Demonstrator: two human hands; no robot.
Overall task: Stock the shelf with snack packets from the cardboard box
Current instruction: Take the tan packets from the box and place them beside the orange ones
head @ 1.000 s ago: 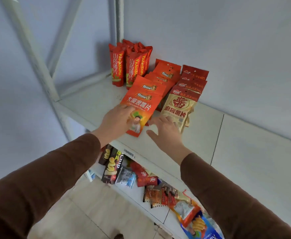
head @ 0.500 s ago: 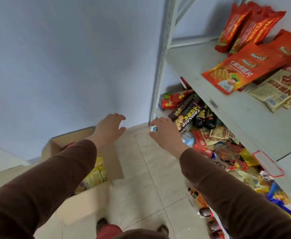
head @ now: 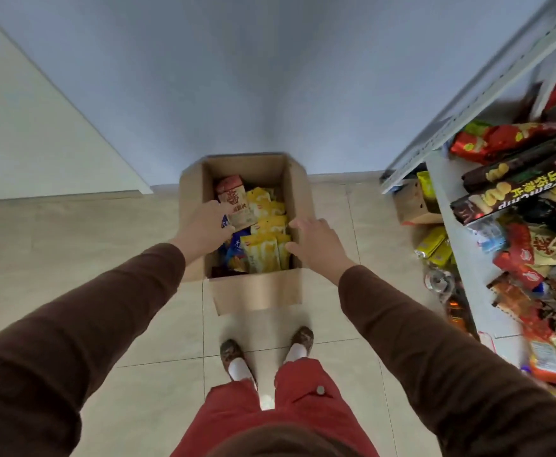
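Note:
An open cardboard box (head: 256, 295) stands on the tiled floor in front of my feet. It holds yellow snack packets (head: 266, 235), a beige packet with a red logo (head: 235, 202) standing at the back left, and some blue ones. My left hand (head: 202, 227) reaches into the left side of the box, fingertips at the beige packet's edge, no grip visible. Hovering over the box's right rim, my right hand (head: 316, 240) has relaxed fingers and holds nothing. The white metal shelf (head: 439, 173) is at the right, its board piled with assorted packets (head: 517, 192).
A smaller cardboard carton (head: 413, 202) and yellow-green packets (head: 434, 245) lie on the floor under the shelf. The blue wall rises right behind the box. A white panel (head: 22, 127) leans at the left. My shoes (head: 235, 356) stand just short of the box flap.
My view swung from the upper shelf down to the floor. Both hands left the shelf empty and moved down to the box, the left one reaching inside.

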